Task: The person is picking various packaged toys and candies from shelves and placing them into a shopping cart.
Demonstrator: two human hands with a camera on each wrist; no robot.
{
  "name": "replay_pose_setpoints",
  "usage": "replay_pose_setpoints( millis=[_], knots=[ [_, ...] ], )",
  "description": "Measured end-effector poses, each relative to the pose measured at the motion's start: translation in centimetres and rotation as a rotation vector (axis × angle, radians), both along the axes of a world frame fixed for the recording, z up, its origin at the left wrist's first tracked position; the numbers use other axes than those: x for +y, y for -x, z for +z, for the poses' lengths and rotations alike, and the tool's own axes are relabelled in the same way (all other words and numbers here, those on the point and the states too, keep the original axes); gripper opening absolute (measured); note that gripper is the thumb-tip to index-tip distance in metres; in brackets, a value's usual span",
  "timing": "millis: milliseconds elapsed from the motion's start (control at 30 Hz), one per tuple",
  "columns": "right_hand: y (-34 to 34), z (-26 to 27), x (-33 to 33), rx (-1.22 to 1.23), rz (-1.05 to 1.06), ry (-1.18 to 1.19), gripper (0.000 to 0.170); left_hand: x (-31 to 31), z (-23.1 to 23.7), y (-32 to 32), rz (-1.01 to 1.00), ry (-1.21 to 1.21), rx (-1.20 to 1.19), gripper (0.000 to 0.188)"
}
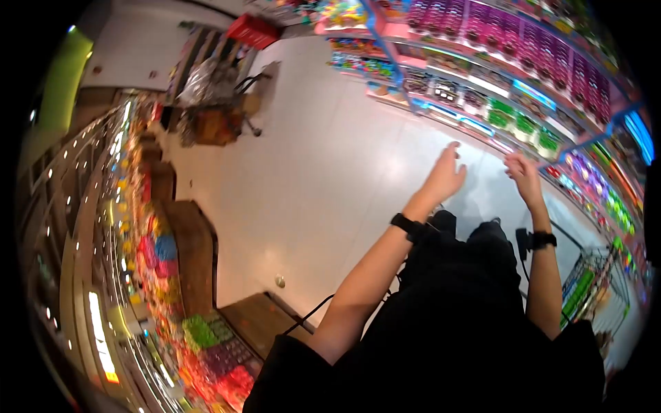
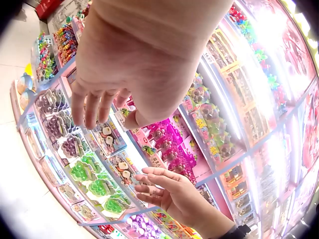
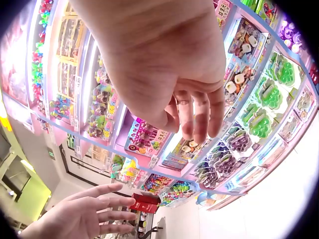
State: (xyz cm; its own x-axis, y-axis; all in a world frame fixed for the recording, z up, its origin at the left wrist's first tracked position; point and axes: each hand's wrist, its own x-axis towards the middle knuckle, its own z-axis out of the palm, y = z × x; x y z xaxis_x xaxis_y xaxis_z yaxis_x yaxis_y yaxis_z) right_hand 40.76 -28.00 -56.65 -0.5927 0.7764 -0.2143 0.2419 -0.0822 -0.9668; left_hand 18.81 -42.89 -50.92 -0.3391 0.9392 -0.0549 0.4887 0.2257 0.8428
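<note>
My left hand [image 1: 444, 177] is held out in the air over the floor, fingers extended and nothing in it. To its right, my right hand [image 1: 525, 177] hovers with loosely bent fingers, also holding nothing. Both face a lit display shelf [image 1: 475, 81] of brightly coloured packs. In the left wrist view, green grape-shaped packs [image 2: 97, 184] and dark purple ones [image 2: 72, 147] line the lower tiers, with bright pink packs [image 2: 172, 149] above. The right wrist view has the same green packs [image 3: 259, 122] to the right of my hand, apart from the fingers.
A wire basket [image 1: 592, 289] with green items stands at the lower right. Wooden bins [image 1: 189, 234] heaped with colourful packets run along the left. A loaded cart [image 1: 210, 124] and a red box [image 1: 253, 31] are farther back on the pale floor [image 1: 303, 179].
</note>
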Motion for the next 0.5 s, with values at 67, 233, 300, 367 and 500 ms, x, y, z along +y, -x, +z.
replay_pose_setpoints(
  millis=[67,233,300,367,500],
  knots=[
    [-2.0,0.0,0.7,-0.015,0.005,0.097,0.021,0.3,1.4,-2.1,0.007,0.036,-0.035,0.051],
    [-5.7,-1.1,3.0,-0.002,0.048,0.093,0.021,0.0,2.6,-6.0,0.056,0.022,0.049,0.051],
    [-6.7,-1.7,3.8,0.037,0.071,0.064,0.021,0.1,3.6,-7.1,0.074,0.058,0.005,0.051],
    [-7.4,0.3,4.2,0.062,0.048,0.04,0.022,0.7,4.2,-7.9,0.067,0.046,0.006,0.05],
    [-9.5,3.6,4.3,0.135,-0.037,0.007,0.023,4.3,4.6,-9.2,0.004,-0.024,0.11,0.051]
  ],
)
